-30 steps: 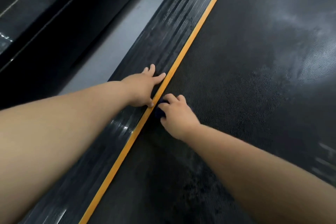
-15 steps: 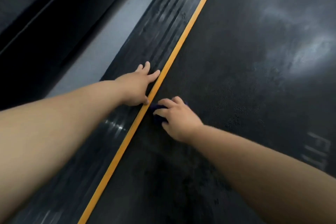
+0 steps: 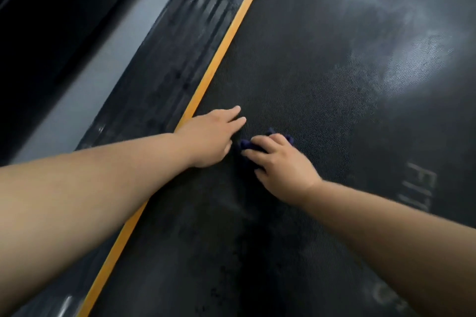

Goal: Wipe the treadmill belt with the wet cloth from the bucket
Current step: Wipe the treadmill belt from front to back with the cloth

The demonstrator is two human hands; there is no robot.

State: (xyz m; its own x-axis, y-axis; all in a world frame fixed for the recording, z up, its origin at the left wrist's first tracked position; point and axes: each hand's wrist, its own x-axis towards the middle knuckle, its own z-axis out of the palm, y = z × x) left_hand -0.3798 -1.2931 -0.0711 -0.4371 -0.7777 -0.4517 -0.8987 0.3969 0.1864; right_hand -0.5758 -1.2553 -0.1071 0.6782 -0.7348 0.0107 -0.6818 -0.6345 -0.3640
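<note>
Slipping is the chief risk I would name in the head view. The left hand [image 3: 211, 136] lies flat on the belt [image 3: 334, 72], fingers straight and close together, just inside the orange stripe [image 3: 224, 41]. It seems to bear some of the person's weight. The belt looks damp in dark patches nearer the person, so the palm could slide, or the belt could roll under the push if it is free to turn.

The right hand [image 3: 280, 165] has its fingers curled over the cloth [image 3: 247, 145], a small dark-blue wad pressed to the belt just beside the left thumb. Little of the cloth shows beyond the fingers, so it could bunch up and leave the knuckles rubbing the rough weave instead of fabric. The two hands are very near each other, and a stroke to the left would run the cloth into the left hand.

Pale hazy areas lie farther up the belt and to the right, above the white lettering [image 3: 422, 183]. Whether they are dust or glare I cannot tell. If dust, much of the surface is left, and so small a cloth may dry out before reaching it. The ribbed side rail [image 3: 167, 59] and the grey floor [image 3: 103, 59] lie left of the stripe.

No container is in view. The bucket is out of frame, so what it holds cannot be told.
</note>
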